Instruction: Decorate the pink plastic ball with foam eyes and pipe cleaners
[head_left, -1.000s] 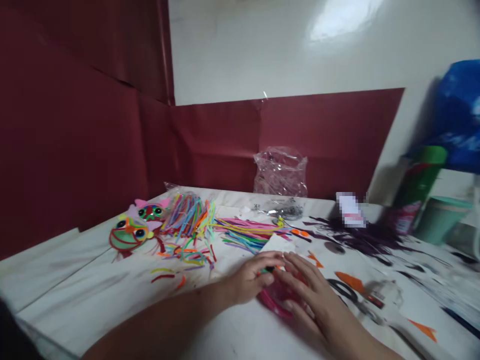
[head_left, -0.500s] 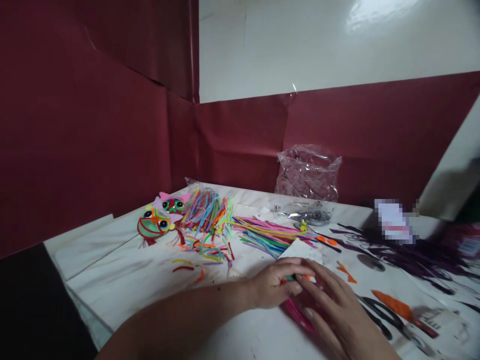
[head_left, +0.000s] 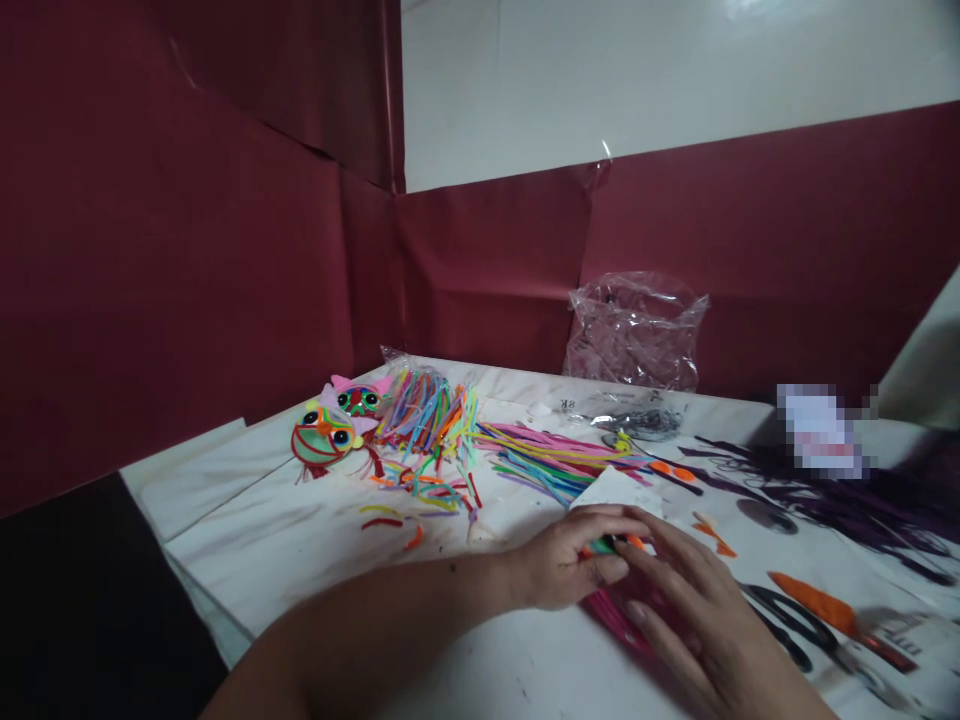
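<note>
My left hand [head_left: 570, 560] rests on the white table [head_left: 300, 540], its fingers curled round a small green and orange piece [head_left: 613, 544]. My right hand [head_left: 690, 610] lies over a pink craft piece [head_left: 611, 610], its fingers stretched and pressing down on it, fingertips meeting the left hand's. Most of the pink piece is hidden under the right hand. A white scrap of paper [head_left: 619, 492] lies just beyond both hands.
Loose coloured strips [head_left: 427, 410] and a second bunch [head_left: 555, 460] lie mid-table. Two finished owl faces [head_left: 324, 437] sit at the left. A crumpled clear bag [head_left: 637, 330] stands at the back. Scissors [head_left: 780, 620] and orange scraps [head_left: 814, 597] lie to the right.
The view has swung left and slightly down, so the blue and green things at the right have left the frame. Both hands stay together on the pink piece, barely moved.
</note>
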